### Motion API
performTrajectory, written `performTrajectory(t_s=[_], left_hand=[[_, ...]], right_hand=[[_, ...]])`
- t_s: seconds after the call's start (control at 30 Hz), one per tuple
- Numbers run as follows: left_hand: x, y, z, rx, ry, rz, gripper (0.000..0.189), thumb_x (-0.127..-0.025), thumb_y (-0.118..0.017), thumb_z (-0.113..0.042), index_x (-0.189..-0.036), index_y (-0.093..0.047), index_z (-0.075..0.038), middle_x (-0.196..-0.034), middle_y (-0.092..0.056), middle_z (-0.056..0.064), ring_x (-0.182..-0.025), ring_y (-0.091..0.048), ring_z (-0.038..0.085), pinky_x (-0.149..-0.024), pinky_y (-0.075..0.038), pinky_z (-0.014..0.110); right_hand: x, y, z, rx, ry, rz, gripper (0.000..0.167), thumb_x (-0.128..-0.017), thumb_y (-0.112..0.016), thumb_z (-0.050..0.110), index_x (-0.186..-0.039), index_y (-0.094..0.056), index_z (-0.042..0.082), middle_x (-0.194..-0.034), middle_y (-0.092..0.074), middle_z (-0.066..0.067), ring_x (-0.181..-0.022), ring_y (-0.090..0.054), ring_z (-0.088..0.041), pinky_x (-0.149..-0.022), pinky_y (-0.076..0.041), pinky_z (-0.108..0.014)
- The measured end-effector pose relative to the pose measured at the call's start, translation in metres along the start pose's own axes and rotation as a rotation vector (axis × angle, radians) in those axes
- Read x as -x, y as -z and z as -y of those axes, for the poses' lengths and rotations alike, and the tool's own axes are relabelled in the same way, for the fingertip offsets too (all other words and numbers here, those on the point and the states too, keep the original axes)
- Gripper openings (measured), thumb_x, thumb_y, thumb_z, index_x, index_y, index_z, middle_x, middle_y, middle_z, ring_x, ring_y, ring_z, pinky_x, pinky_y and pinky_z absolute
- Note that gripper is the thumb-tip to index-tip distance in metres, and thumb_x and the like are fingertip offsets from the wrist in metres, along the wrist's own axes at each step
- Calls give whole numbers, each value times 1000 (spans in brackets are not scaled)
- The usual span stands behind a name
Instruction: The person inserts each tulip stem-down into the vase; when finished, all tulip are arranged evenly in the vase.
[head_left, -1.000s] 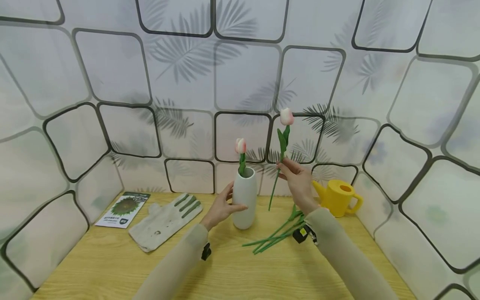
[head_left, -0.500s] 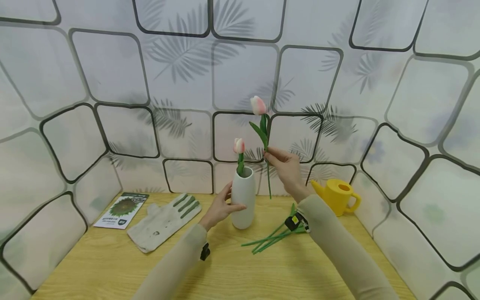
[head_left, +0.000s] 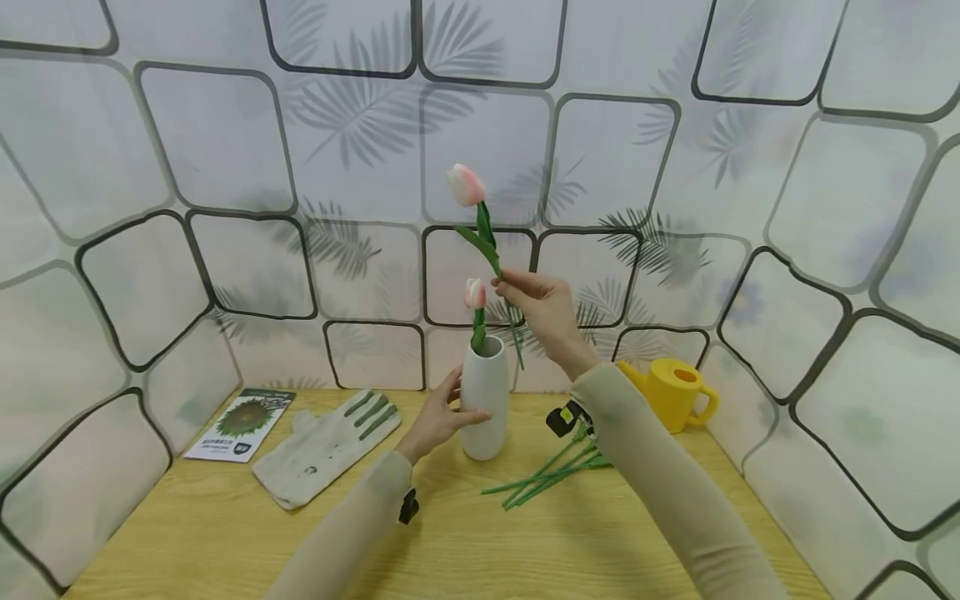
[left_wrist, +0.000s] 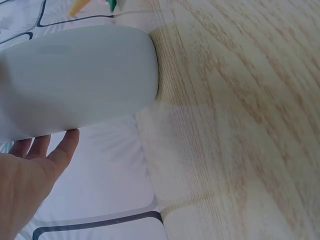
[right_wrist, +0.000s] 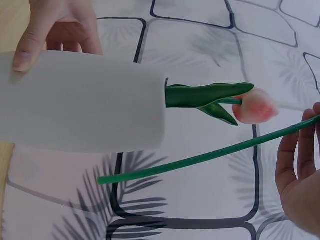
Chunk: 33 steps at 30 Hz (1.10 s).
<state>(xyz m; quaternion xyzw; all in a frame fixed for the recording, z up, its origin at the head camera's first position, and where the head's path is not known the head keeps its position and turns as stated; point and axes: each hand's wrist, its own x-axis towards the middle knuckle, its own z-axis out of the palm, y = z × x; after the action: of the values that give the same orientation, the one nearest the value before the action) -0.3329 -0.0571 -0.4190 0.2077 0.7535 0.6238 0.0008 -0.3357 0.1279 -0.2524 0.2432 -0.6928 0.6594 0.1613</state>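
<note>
My left hand (head_left: 438, 422) holds a tall white vase (head_left: 483, 408) by its side, thumb in front and fingers behind. The vase stands upright on the table, as the left wrist view confirms at its base (left_wrist: 135, 70). A pink-and-white tulip (head_left: 476, 294) with green leaves stands in it. Above the vase mouth and to its right, my right hand (head_left: 546, 315) pinches a second tulip (head_left: 467, 185) by the stem, its bloom leaning left. In the right wrist view the lower end of that stem (right_wrist: 200, 158) hangs free beside the vase, outside its mouth.
Several green stems (head_left: 536, 483) lie on the wooden table (head_left: 465, 558) under my right forearm. A yellow watering can (head_left: 675, 396) stands at the back right. To the left are a white-and-green glove (head_left: 322, 454) and a seed packet (head_left: 240, 427). A patterned curtain (head_left: 487, 133) encloses the table.
My right hand has carried the second tulip leftward and up, from right of the vase to near its mouth, and its bloom now tilts left. My left hand stays on the vase.
</note>
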Motion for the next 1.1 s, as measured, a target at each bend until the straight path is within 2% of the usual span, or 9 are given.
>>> performTrajectory(t_s=[0.13,0.27,0.47,0.67,0.97,1.1], left_hand=[[0,0,-1,3,0,-4,87,-83,-80,-10,-154,-32,-24,-145,-47,15,-132,-47,37,-103,-44,59],[1,1,-4,-1,9,-4,87,-83,-80,-11,-154,-31,-25,-145,-47,15,-133,-46,38,-102,-43,61],[0,1,-1,-3,0,9,87,-83,-80,-12,-154,-31,-26,-146,-46,15,-133,-46,38,-102,-44,60],[0,1,0,2,-6,7,88,-83,-79,-11,-154,-30,-27,-147,-45,15,-133,-46,39,-101,-44,61],[0,2,0,-4,-5,13,88,-83,-80,-12,-154,-30,-27,-147,-45,15,-133,-46,39,-101,-45,59],[0,1,0,-4,4,18,89,-83,-80,-13,-155,-30,-27,-147,-45,15,-134,-46,38,-101,-45,59]], right_hand=[[-4,-5,6,26,37,28,28,-93,-65,4,-120,-67,-5,-97,-76,7,-92,-68,-5,-87,-54,-24],[-6,-9,10,94,43,55,26,-92,-68,8,-117,-70,-1,-106,-75,-9,-97,-67,-8,-94,-52,-32],[-8,-14,14,116,33,85,27,-92,-69,11,-117,-71,1,-106,-75,-4,-105,-67,-13,-101,-49,-37],[-12,-21,26,86,120,112,27,-93,-68,12,-118,-71,2,-104,-76,-3,-107,-67,-16,-100,-51,-38],[-14,-32,37,24,154,96,26,-92,-67,6,-116,-69,-3,-100,-76,-1,-92,-70,-10,-94,-54,-36],[-12,-34,32,29,122,95,26,-92,-67,7,-117,-70,-1,-100,-76,2,-91,-70,-8,-96,-53,-34]])
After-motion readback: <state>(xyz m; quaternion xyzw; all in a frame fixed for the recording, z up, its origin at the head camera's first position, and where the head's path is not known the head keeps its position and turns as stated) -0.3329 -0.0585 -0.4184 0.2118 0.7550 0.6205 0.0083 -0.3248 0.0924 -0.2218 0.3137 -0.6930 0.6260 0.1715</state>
